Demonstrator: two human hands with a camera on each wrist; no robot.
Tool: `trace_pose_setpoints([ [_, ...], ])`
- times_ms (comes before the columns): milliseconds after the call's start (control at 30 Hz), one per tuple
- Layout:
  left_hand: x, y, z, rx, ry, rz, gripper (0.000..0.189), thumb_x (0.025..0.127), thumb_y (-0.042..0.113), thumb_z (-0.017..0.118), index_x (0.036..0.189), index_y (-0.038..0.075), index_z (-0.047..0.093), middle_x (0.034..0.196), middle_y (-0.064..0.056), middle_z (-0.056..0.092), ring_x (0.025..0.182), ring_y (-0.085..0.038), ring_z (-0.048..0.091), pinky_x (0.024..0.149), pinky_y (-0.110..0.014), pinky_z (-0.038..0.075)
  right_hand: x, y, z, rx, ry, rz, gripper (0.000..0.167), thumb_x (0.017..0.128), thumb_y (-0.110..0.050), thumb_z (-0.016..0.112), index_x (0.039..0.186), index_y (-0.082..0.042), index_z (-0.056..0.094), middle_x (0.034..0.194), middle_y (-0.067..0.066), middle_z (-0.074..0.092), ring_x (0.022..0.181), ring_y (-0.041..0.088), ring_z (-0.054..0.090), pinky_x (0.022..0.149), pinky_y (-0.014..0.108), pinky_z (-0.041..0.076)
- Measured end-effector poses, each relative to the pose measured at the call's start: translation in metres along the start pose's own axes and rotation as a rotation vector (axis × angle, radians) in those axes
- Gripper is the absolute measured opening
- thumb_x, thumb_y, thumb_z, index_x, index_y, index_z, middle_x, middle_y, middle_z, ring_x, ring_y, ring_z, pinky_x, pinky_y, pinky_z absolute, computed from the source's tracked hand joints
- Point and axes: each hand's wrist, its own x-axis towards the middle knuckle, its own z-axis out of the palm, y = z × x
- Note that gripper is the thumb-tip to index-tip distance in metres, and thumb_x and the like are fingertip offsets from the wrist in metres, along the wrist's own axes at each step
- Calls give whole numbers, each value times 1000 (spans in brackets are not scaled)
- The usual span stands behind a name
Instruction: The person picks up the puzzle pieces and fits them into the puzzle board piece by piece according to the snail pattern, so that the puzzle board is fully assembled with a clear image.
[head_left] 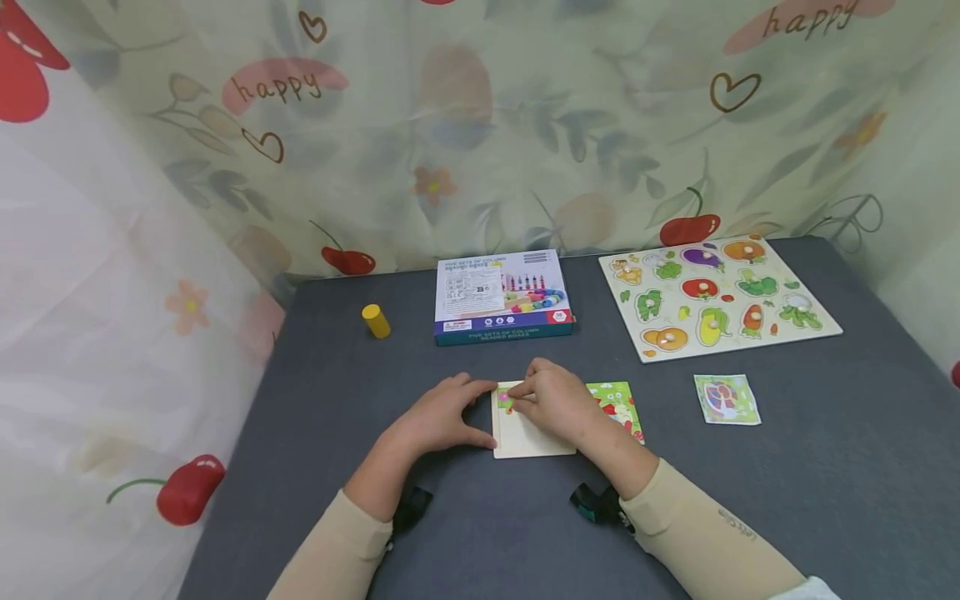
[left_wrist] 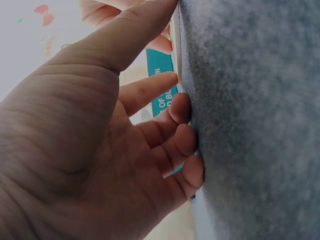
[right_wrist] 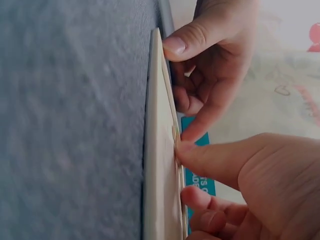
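A thin wooden puzzle board [head_left: 525,437] lies flat on the table, with pale bare wood at its left and a bright green picture [head_left: 618,392] at its right. My left hand [head_left: 438,414] touches the board's left edge, forefinger at the far corner and thumb at the near corner. Its other fingers [left_wrist: 185,140] rest on the cloth. Over the upper left of the board, my right hand [head_left: 555,400] pinches a small thin puzzle piece [right_wrist: 175,134] between thumb and forefinger. The right hand and forearm hide the middle of the board.
Behind the board lies a boxed bead set [head_left: 502,325]. A yellow cylinder [head_left: 377,322] stands at the back left. A vegetable puzzle board [head_left: 720,333] lies at the back right, with a small square picture card [head_left: 726,400] in front of it. Printed curtains surround the dark table [head_left: 825,467].
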Motion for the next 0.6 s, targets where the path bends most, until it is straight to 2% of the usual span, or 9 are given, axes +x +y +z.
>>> trace_pose_setpoints([
  [267, 0, -3, 2, 5, 6, 3, 85, 78, 54, 86, 150, 22, 53, 103, 3, 51, 94, -17, 49, 79, -36, 44, -3, -7, -16, -86, -29, -61, 26, 93, -25, 79, 117, -17, 80, 97, -2, 55, 79, 12, 51, 64, 29, 44],
  [467, 1, -2, 2, 12, 2, -6, 86, 78, 55, 86, 150, 22, 54, 103, 3, 51, 94, -17, 49, 78, -36, 45, -11, -20, -37, -36, -7, -68, 29, 92, -25, 80, 120, -16, 79, 102, -1, 57, 87, 15, 54, 70, 30, 46],
  [600, 1, -1, 2, 20, 5, -14, 87, 77, 56, 86, 151, 23, 53, 103, 3, 52, 95, -17, 50, 77, -36, 45, -16, -26, -50, -22, 47, -120, 30, 92, -26, 80, 120, -15, 79, 104, 1, 61, 89, 17, 57, 71, 31, 47],
])
